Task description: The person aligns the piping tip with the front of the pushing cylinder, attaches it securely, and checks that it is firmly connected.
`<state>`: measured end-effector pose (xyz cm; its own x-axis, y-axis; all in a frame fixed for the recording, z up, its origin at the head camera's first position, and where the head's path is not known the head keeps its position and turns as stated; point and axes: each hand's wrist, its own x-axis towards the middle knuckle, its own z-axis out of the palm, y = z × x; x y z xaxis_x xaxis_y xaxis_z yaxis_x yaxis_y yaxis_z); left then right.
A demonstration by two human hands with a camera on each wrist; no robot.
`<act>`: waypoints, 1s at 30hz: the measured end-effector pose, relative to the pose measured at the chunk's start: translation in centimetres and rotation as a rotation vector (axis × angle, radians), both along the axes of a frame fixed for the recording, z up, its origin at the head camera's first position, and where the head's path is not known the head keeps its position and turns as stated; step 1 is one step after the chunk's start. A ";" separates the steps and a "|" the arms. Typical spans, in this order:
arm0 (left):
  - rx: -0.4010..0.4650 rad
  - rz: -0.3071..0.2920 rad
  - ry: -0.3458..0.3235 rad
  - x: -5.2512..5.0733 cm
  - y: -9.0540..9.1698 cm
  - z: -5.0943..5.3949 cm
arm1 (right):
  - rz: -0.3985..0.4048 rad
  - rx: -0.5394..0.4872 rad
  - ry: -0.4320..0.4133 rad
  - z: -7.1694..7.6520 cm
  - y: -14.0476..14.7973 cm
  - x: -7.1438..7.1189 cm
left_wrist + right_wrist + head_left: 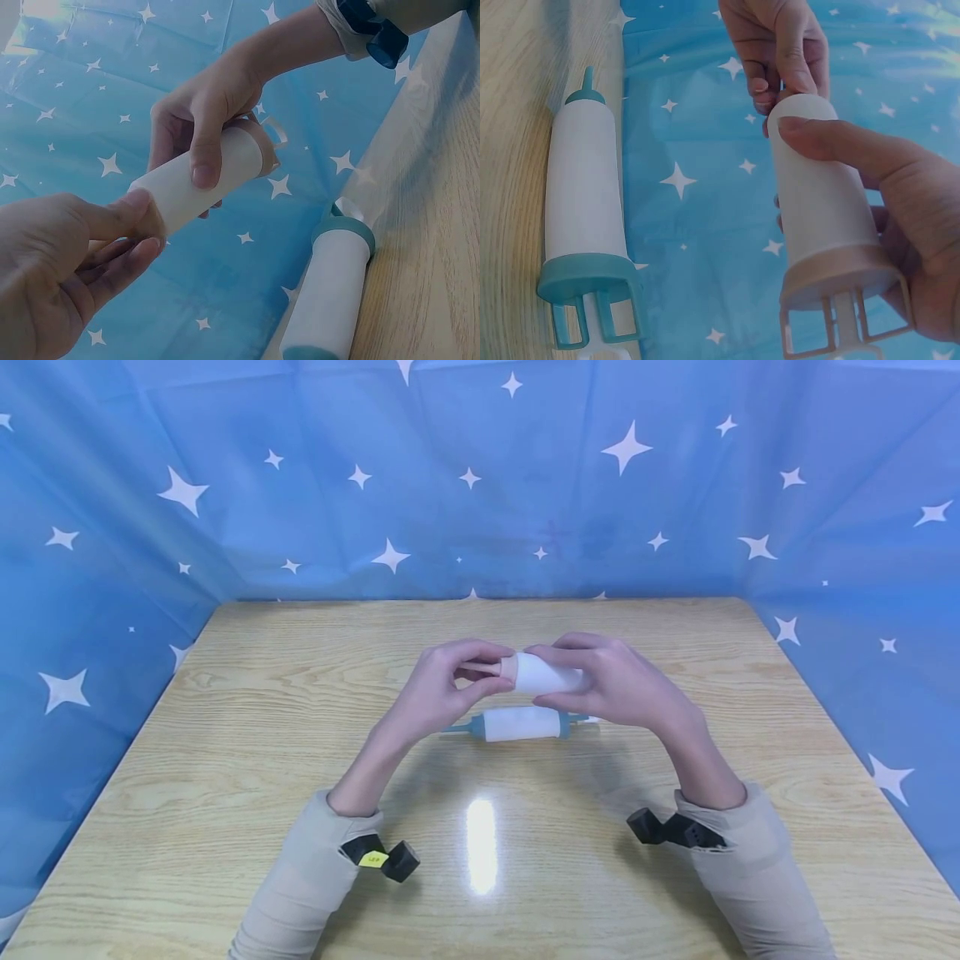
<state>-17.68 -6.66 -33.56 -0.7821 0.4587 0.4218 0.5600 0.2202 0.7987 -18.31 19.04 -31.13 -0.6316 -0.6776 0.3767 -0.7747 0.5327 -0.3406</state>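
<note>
Held above the table is a large white syringe (546, 675) with pinkish-beige ends. My left hand (435, 692) pinches its beige nozzle end between thumb and fingers. The white barrel is gripped by my right hand (618, 681), its thumb lying along the side. In the right wrist view, the beige end (844, 279) shows finger loops and a white plunger. Just nearer than the hands, a matching syringe with teal ends (521, 724) lies on its side on the table, touched by neither hand. My left fingers partly hide the beige nozzle.
The wood-grain table (247, 760) reaches back to a blue curtain (480, 518) with white stars, which also hangs along both sides. Each sleeve carries a black wrist camera, such as the left one (381, 857). A bright light reflection lies on the table's front half.
</note>
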 end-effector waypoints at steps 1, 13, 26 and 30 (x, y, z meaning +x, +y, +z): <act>0.002 -0.001 0.008 0.0 0.0 0.0 | -0.001 0.001 -0.001 0.0 0.0 0.0; 0.057 0.028 0.002 0.0 0.4 -0.3 | -0.040 0.016 -0.029 0.2 0.2 0.1; -0.005 0.056 -0.076 0.2 0.2 0.0 | -0.010 0.009 -0.013 -0.1 0.0 0.0; -0.029 0.061 -0.058 0.2 0.2 0.1 | -0.007 0.010 -0.022 0.0 0.0 0.1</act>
